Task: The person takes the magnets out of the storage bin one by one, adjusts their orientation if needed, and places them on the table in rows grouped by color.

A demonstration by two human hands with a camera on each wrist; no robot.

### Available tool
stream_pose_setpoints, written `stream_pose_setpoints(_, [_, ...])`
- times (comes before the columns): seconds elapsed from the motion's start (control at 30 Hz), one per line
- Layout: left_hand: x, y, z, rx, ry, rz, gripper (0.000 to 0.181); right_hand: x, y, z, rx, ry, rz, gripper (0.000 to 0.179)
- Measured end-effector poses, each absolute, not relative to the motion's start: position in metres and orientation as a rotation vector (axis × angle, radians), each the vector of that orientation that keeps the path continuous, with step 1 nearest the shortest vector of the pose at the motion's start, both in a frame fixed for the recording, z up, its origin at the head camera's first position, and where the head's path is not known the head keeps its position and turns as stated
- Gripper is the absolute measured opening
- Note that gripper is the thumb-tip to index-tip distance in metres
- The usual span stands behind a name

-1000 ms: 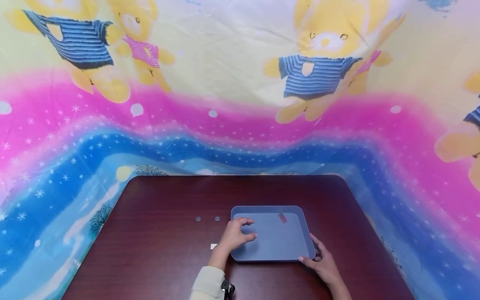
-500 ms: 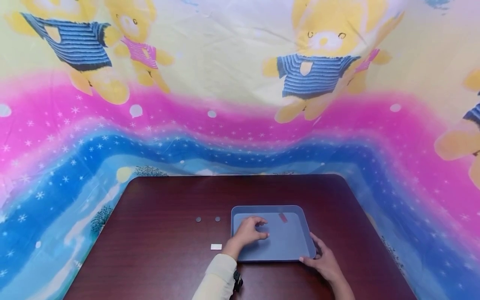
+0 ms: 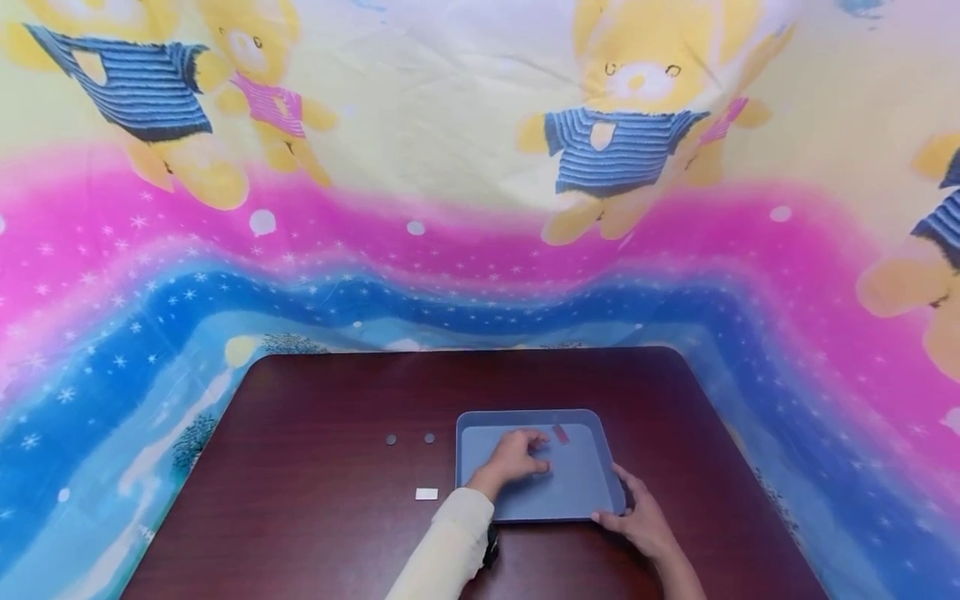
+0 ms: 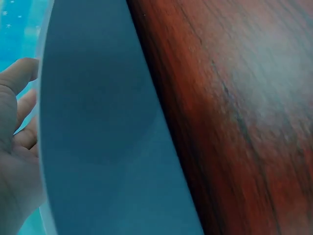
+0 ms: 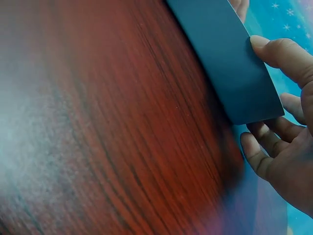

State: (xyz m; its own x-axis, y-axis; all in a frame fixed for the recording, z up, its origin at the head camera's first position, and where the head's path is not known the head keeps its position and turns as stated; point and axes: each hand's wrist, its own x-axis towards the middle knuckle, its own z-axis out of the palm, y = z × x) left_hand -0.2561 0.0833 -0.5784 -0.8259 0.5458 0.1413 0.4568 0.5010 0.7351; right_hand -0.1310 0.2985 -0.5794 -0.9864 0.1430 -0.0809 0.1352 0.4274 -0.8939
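Observation:
My left hand (image 3: 517, 456) hovers inside the grey-blue tray (image 3: 465, 467), its thumb and fingers curved and apart, with no object visible between them. Ahead of its fingertips lies a small red strip (image 3: 561, 434) near the tray's back wall. In the left wrist view, part of the left hand (image 4: 19, 142) shows past the tray's wall (image 4: 102, 122). At the front right corner, my right hand (image 3: 637, 518) holds the tray, thumb on the rim. The right wrist view has that hand's (image 5: 293, 132) thumb at the rim and other fingers around the corner (image 5: 239, 88).
Left of the tray, two small grey discs (image 3: 391, 439) lie on the dark red-brown table (image 3: 315, 492). A small white rectangle (image 3: 427, 494) lies nearer the front, beside the left forearm. A cloth printed with bears (image 3: 450, 250) hangs behind the table.
My left hand has moved rightward and deeper over the tray, toward the red strip. The white rectangle has come fully into sight. The right hand keeps its place on the tray corner.

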Motion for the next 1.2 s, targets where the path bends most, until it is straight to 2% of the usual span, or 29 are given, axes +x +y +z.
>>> stream_pose_setpoints(0.27, [-0.265,0.097,-0.581,0.729,2.581,1.280,0.043,-0.132,0.297,-0.580,-0.275,-2.636,1.684,0.090])
stream_pose_setpoints(0.5, [-0.266,0.106,-0.577,0.645,2.643,1.188,0.057,-0.130,0.300,-0.582,-0.278,-2.625,1.668,0.089])
stream_pose_setpoints(0.87, [-0.268,0.125,-0.572,0.737,2.719,0.822,0.049,-0.128,0.309,-0.586,-0.336,-2.617,1.667,0.087])
stream_pose_setpoints(1.1, [-0.276,0.124,-0.570,0.803,2.697,0.495,0.071,-0.128,0.305,-0.585,-0.294,-2.557,1.787,0.085])
stream_pose_setpoints(1.2, [-0.279,0.122,-0.568,0.799,2.657,0.454,0.068,-0.128,0.304,-0.585,-0.288,-2.536,1.832,0.084])
